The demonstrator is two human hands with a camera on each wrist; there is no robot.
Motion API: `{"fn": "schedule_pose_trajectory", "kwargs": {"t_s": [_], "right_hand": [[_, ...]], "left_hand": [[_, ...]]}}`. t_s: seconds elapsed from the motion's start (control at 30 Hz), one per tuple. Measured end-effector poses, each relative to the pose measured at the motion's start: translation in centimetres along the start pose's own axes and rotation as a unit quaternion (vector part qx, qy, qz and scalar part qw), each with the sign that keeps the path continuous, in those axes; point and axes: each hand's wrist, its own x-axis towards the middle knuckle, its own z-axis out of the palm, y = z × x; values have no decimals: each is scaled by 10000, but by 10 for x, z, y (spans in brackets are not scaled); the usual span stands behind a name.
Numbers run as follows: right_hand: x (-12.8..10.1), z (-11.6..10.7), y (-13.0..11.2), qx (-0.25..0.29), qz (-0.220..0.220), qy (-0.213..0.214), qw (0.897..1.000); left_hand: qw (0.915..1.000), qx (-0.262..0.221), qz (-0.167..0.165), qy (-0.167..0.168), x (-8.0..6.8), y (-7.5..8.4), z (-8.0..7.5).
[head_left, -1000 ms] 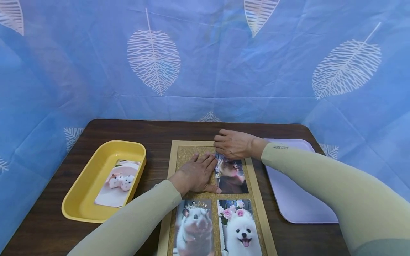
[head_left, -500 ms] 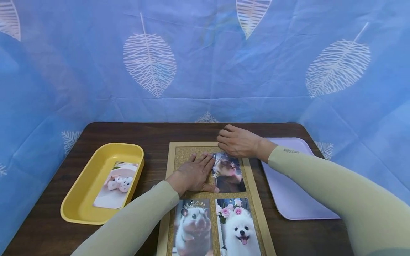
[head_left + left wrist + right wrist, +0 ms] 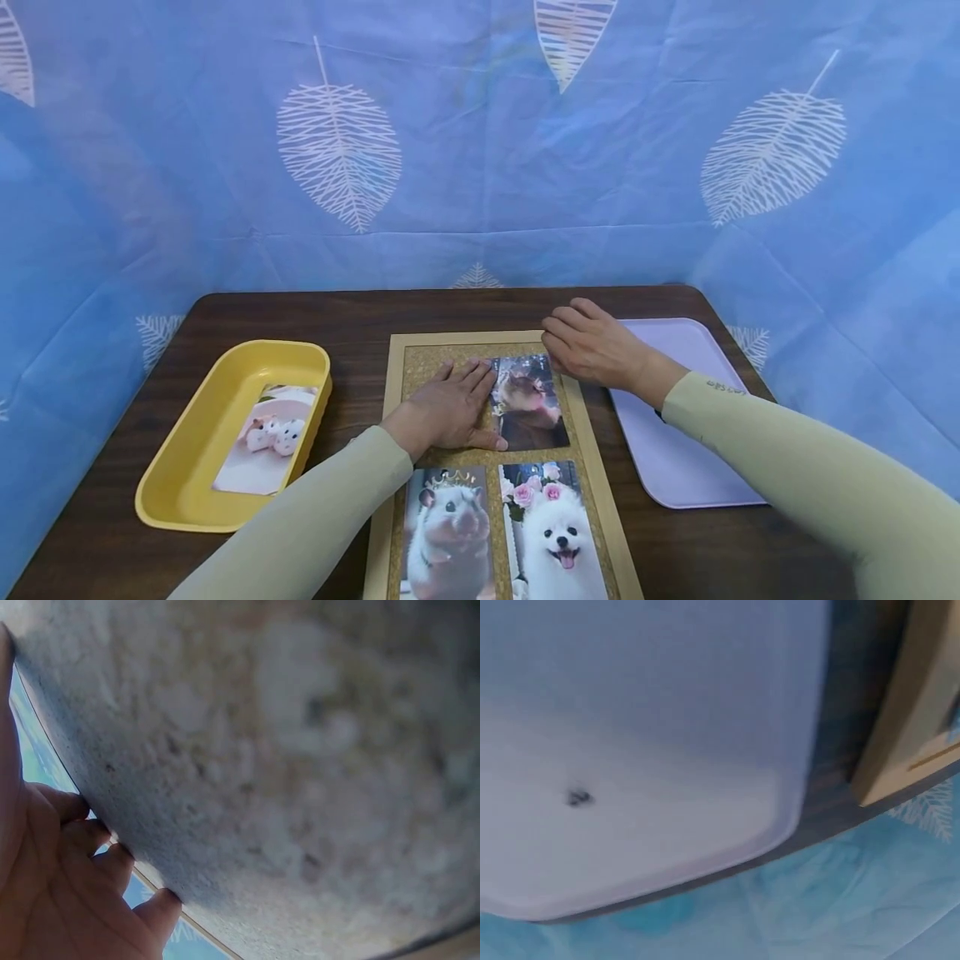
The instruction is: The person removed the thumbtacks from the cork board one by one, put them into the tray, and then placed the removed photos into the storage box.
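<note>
Head view: you are leaning over a dark table (image 3: 300, 317) with a cork board (image 3: 431, 367) lying flat in the middle.
Left hand: your left hand (image 3: 450, 408) is lying flat on the bare cork, fingers straight and close together. The thumb side is touching the left edge of the dark animal photo (image 3: 528, 404).
Right hand: your right hand (image 3: 592, 346) is sitting at the board's upper right, fingers curled, knuckles up. The fingertips are just beside the photo's top right corner. I can't tell whether they are pinching anything.
Photo position: the dark animal photo is lying in the board's upper right cell, slightly skewed. The hamster photo (image 3: 450, 533) and the white dog photo (image 3: 555, 533) are filling the lower row.
Left wrist view: blurred cork (image 3: 300, 750) is filling the frame, and your fingers (image 3: 82, 847) are pressing flat on it.
Right wrist view: this one is showing only the lilac tray (image 3: 645, 712) and the board's frame (image 3: 907, 712), no hand.
Spare stock: one more photo (image 3: 266, 437) is lying in the yellow tray (image 3: 187, 500) on the left. The lilac tray is sitting well to the right.
Step, my read: you are seating the third photo, bracing with the left hand and working the top corner with the right.
Next move calls for: squaring the photo to the frame edge, holding it flat at the corner, and keeping the lower two undisturbed.
</note>
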Motion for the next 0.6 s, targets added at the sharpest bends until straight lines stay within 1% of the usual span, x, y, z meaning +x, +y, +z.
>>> {"fn": "schedule_pose_trajectory", "kwargs": {"t_s": [0.13, 0.23, 0.37, 0.5, 0.6], "right_hand": [[-20, 0, -3, -122, 305, 187, 9993], [-36, -2, -2, -83, 520, 217, 9984], [-64, -4, 2, 33, 837, 136, 9964], [-96, -6, 7, 32, 1058, -159, 9943], [-117, -8, 10, 80, 1138, -560, 9919]], "left_hand": [[10000, -55, 29, 62, -1, 0, 1], [9999, -78, 47, 93, -2, 0, 1], [9999, -122, 47, 105, -2, 0, 1], [9999, -119, 53, 104, -3, 0, 0], [9999, -92, 44, 94, -3, 0, 0]]}}
